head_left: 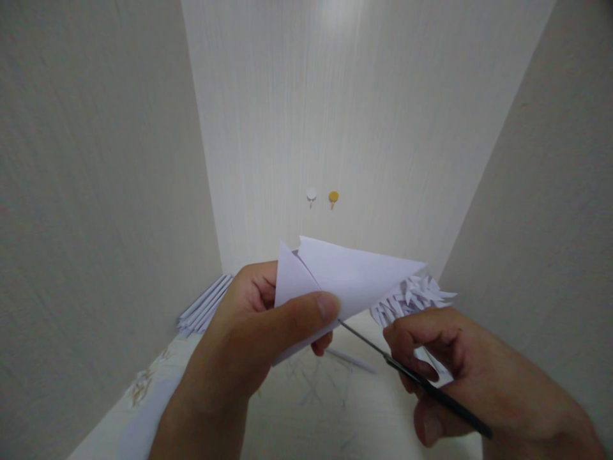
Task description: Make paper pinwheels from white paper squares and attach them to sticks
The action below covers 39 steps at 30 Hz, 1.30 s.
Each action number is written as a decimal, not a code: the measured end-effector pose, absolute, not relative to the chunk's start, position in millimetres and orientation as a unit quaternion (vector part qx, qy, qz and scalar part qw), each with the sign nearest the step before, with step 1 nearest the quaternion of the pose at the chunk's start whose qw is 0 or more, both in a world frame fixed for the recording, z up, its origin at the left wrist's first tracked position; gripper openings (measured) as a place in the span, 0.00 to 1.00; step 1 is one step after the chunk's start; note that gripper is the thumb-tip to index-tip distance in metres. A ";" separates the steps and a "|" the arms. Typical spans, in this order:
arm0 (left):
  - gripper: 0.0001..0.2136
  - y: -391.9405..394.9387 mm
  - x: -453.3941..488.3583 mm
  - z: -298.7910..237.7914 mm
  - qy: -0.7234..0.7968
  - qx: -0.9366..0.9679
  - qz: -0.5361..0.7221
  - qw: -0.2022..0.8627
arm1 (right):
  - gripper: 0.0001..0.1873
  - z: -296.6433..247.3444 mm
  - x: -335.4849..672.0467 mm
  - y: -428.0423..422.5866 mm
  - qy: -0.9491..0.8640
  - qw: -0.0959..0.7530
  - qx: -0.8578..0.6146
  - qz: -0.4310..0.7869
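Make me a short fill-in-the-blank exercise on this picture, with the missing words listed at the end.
1. The folded white paper is held in the person's ____ hand.
2. The right hand holds a slender tool whose handle is ____ in colour.
3. Of the two round hooks on the wall, the one beside the white hook is ____.

Missing words: left; black; yellow.
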<state>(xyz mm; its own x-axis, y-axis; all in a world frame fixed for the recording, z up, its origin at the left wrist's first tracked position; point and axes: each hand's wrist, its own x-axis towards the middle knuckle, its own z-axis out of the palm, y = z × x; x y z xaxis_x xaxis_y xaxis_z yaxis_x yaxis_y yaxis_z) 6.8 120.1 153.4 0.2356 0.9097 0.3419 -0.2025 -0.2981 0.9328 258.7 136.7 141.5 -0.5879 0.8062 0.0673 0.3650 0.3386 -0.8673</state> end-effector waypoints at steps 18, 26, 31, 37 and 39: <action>0.13 171.1 5.5 109.8 0.411 0.529 0.584 0.459 | 0.20 70.7 268.6 167.8 -0.719 0.186 -0.592 0.313; 0.14 108.9 8.3 23.6 0.467 0.486 0.510 0.534 | 0.14 -21.0 267.7 125.5 -0.672 0.106 -0.681 0.269; 0.13 61.6 18.2 7.9 0.488 0.476 0.501 0.534 | 0.16 -14.6 272.6 111.5 -0.684 0.102 -0.655 0.304; 0.13 28.8 25.6 6.2 0.512 0.498 0.494 0.497 | 0.18 14.3 254.7 87.0 -0.698 0.268 -0.564 0.349; 0.14 20.2 28.7 6.8 0.515 0.511 0.491 0.482 | 0.24 21.6 239.2 74.4 -0.703 0.309 -0.503 0.398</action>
<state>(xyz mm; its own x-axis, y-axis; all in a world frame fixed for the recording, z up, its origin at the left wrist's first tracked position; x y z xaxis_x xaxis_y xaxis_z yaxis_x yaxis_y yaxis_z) 28.7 20.2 6.8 -0.0128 0.9999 0.0042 0.0526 -0.0035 0.9986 239.2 74.4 21.6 -0.3037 0.9522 0.0347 0.4603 0.1785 -0.8697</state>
